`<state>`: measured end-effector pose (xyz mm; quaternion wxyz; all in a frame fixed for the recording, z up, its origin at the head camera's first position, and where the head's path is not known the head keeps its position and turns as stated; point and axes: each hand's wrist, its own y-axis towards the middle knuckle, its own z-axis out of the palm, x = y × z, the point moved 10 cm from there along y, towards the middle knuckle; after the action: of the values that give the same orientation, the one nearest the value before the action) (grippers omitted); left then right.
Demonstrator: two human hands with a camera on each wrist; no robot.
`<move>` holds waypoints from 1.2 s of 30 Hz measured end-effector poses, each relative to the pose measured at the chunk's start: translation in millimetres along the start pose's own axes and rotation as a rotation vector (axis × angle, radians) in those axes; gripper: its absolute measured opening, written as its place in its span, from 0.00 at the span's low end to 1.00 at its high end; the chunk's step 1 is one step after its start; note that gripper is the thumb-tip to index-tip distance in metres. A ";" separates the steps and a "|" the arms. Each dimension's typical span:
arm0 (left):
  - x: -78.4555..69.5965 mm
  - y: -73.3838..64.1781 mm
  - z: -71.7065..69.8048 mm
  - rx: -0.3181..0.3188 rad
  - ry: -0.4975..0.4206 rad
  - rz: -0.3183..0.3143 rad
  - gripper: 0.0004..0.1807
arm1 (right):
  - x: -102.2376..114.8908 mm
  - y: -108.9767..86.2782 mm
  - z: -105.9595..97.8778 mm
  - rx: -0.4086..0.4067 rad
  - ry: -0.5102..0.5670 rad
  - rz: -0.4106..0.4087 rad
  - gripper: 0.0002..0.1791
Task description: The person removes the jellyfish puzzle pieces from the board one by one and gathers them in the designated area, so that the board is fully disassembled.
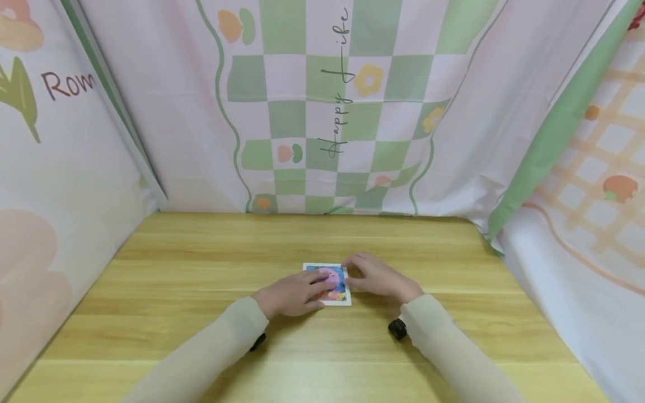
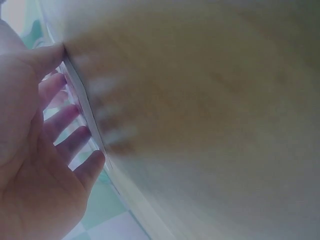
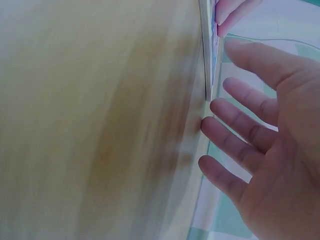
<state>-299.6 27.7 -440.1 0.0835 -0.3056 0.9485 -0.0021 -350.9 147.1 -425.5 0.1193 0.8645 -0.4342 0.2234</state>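
A small square picture board [image 1: 340, 286] lies on the wooden table, white-bordered, with a pink figure on blue. My left hand [image 1: 294, 295] rests across its left part, fingers stretched over the picture and covering some of it. In the left wrist view, the thumb of that hand [image 2: 37, 135] is at one end of the board's pale edge [image 2: 85, 102]. Just off the right side is my right hand [image 1: 378, 276], its fingers spread and loosely bent, fingertips near the upper right corner. The right wrist view shows nothing in that hand [image 3: 280, 135], with the board's thin edge [image 3: 206, 55] beside the thumb.
The light wooden table [image 1: 201, 240] extends around both hands. A checked green and white curtain [image 1: 327, 123] hangs along its far edge. Printed cloths close in the left [image 1: 75, 168] and right [image 1: 569, 224] sides. A dark wrist device [image 1: 397, 329] sits under the right sleeve.
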 end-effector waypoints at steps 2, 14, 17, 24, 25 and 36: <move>-0.2 -0.2 -0.1 0.003 -0.005 0.001 0.30 | -0.8 3.7 0.4 -0.010 -0.014 -0.002 0.22; -0.5 -0.3 0.6 0.005 -0.015 0.008 0.30 | -7.0 16.1 1.5 0.003 -0.012 0.078 0.17; -0.2 -0.3 0.1 0.003 -0.016 0.005 0.30 | -5.4 19.6 0.7 0.024 0.003 0.075 0.17; -0.6 -0.1 -0.4 0.018 -0.025 -0.001 0.30 | -6.5 27.4 2.6 0.104 0.089 0.099 0.17; -0.5 0.0 -0.1 0.022 -0.028 -0.003 0.30 | -6.9 27.8 3.0 0.114 0.106 0.107 0.17; 1.7 1.0 1.6 0.043 -0.054 -0.023 0.31 | -11.4 27.5 5.9 0.129 0.174 0.104 0.16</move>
<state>-301.3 27.6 -442.0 0.1158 -0.3145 0.9420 -0.0152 -377.4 136.4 -435.9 0.0888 0.8239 -0.4512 0.3312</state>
